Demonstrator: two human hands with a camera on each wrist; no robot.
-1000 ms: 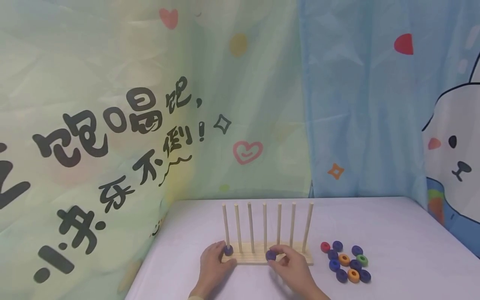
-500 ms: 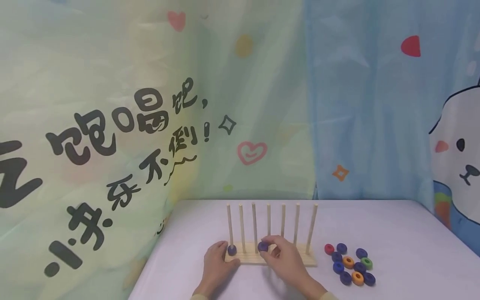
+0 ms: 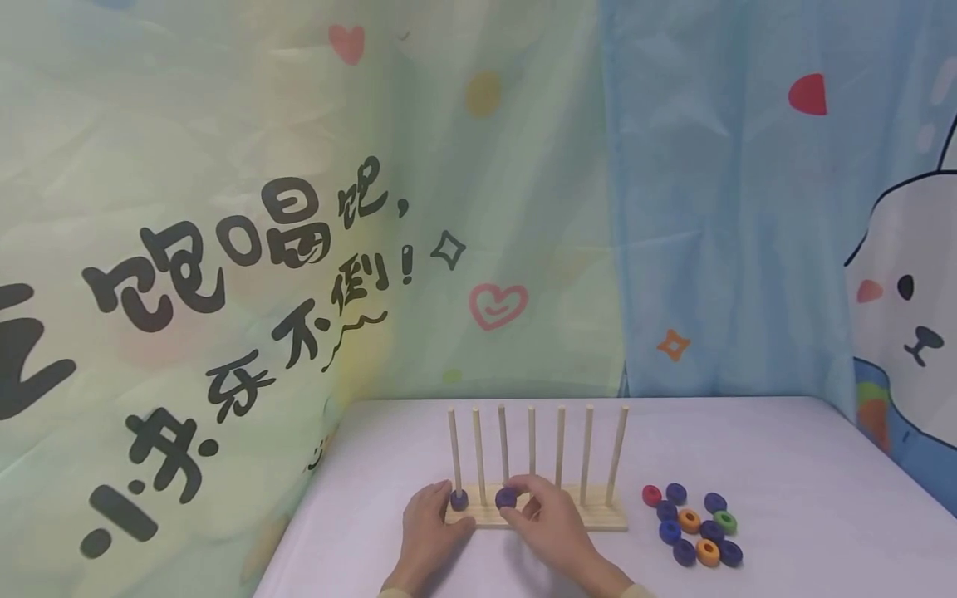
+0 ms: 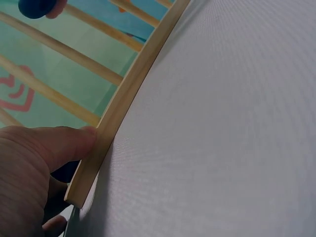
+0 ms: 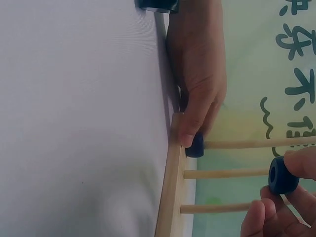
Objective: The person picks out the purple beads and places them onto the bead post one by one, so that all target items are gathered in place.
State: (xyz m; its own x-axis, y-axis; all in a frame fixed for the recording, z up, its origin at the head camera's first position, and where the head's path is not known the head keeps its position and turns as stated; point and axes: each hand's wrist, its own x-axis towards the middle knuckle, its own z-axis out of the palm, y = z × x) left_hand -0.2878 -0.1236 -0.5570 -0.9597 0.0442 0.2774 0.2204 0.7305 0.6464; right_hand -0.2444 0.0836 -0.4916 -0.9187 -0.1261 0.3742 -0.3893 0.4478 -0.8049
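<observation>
A wooden peg rack (image 3: 592,517) with a row of upright pegs stands on the table. One dark blue ring bead (image 3: 459,500) sits at the bottom of its leftmost peg. My left hand (image 3: 431,525) grips the rack's left end, with the thumb (image 4: 74,143) on the front edge of the base. Between thumb and fingers my right hand (image 3: 552,522) pinches a second dark blue ring bead (image 5: 283,176). That bead is off the pegs, in front of the third peg from the left in the head view, its hole showing in the right wrist view.
Right of the rack lie several loose ring beads: a red one (image 3: 652,496), a green one (image 3: 724,522), orange ones (image 3: 707,551) and several dark blue ones (image 3: 684,552). A printed cloth backdrop (image 3: 546,208) hangs behind the white table (image 3: 807,465).
My right hand has carried the pinched bead left along the rack, from near the middle pegs toward the third peg. The left hand keeps its grip on the rack's end.
</observation>
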